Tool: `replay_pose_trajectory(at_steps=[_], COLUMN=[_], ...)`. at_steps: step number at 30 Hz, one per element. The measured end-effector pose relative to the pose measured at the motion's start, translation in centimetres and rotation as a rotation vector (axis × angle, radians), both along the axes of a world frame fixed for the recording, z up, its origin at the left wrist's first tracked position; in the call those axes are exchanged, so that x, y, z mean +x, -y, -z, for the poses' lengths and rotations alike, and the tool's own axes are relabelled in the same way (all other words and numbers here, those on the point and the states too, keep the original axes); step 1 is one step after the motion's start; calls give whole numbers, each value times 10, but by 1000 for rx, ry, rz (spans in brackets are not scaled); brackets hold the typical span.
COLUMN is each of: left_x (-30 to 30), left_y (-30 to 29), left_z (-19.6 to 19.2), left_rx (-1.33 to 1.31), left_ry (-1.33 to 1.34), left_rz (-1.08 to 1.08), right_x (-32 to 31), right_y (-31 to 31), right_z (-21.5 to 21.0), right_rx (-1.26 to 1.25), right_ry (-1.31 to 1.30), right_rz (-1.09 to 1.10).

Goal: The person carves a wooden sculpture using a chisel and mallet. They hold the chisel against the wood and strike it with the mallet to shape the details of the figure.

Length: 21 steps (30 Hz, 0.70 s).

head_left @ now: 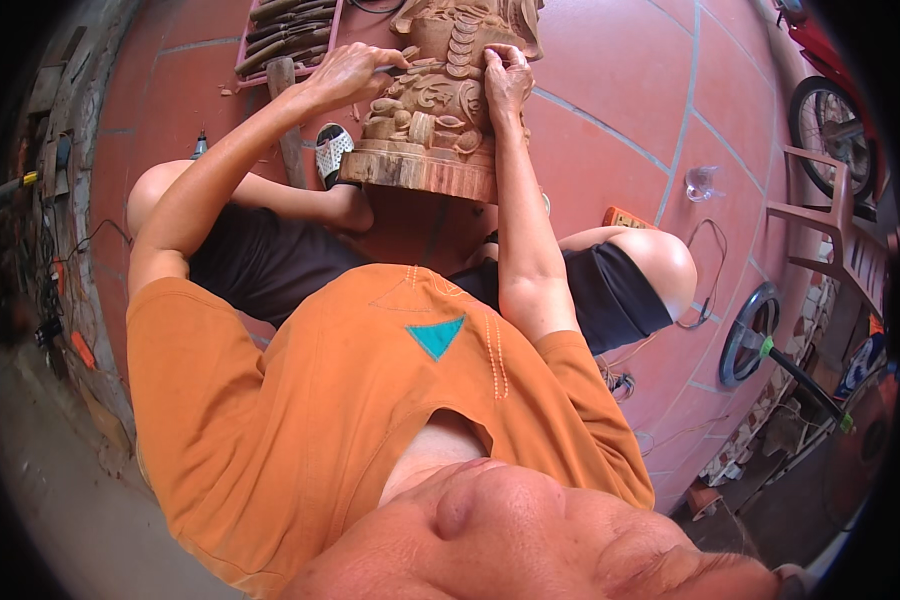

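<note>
No readable text, labels, numbers, signs; dim outer edges hard to judge

The top edge cuts off the brown carved wooden figure [435,115] and, left of it, the pink plastic tray [243,52] of dark wooden-handled tools [288,38]. Whether the left hand [358,74] pinches something thin cannot be told; what lies under the curled fingers of the right hand [508,80] is hidden. The bare right knee [660,268] may cover part of the small orange object [626,217]. At upper right, the red motorbike [838,48] runs into the dark rim.
</note>
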State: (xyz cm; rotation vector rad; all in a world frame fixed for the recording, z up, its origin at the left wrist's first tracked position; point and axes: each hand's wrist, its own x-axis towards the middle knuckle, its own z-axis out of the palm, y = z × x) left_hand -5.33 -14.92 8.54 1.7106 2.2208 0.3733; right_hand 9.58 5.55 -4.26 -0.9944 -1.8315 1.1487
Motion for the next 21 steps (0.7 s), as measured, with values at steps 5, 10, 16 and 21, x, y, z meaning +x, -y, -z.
replay_pose_trajectory(at_steps=[5, 10, 16, 21], left_x=[7, 13, 17, 19], left_y=[-14, -14, -15, -13], left_z=[-4, 2, -9, -2], left_rx=[11, -14, 92, 39], left_ry=[-276, -430, -392, -451], left_rz=[69, 169, 117, 161], right_x=[-1, -2, -2, -1], right_y=[1, 2, 2, 1], right_z=[2, -3, -2, -1], right_rx=[-17, 20, 73, -8], right_ry=[3, 22, 51, 14], right_rz=[4, 11, 31, 2])
